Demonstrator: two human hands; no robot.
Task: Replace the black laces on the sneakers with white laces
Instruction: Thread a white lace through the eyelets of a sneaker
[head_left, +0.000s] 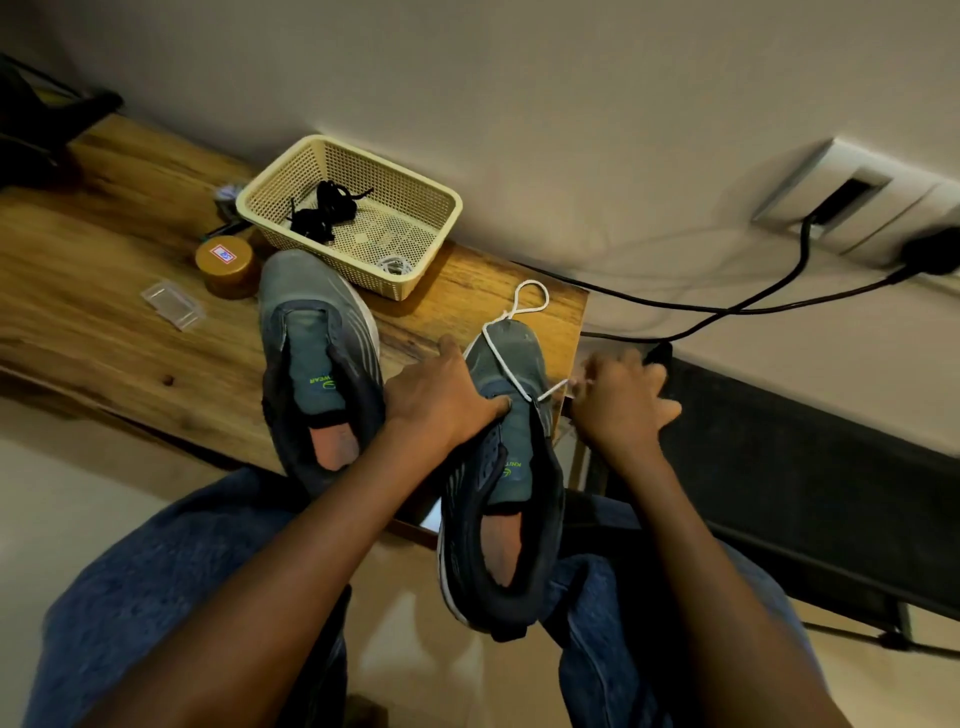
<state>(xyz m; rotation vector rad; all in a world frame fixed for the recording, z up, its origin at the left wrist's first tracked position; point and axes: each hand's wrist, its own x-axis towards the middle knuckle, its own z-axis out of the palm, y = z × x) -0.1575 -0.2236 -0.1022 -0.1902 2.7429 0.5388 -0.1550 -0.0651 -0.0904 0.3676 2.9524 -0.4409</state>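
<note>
Left hand (447, 400) grips the right shoe (506, 467), fingers curled over its tongue. Right hand (621, 402) pinches the white lace (501, 358), though it is blurry, so I cannot be sure of the fingers.

This shoe hangs off the desk (104, 291) at its right corner and could slip down onto the lap. The left shoe (317, 364) lies at the front edge with no lace. A hard tug could yank the white lace right out, since it sits only in the low holes and its loose loop trails past the toe. Black laces (324, 210) lie in the basket (415, 192), so they are safe.
</note>
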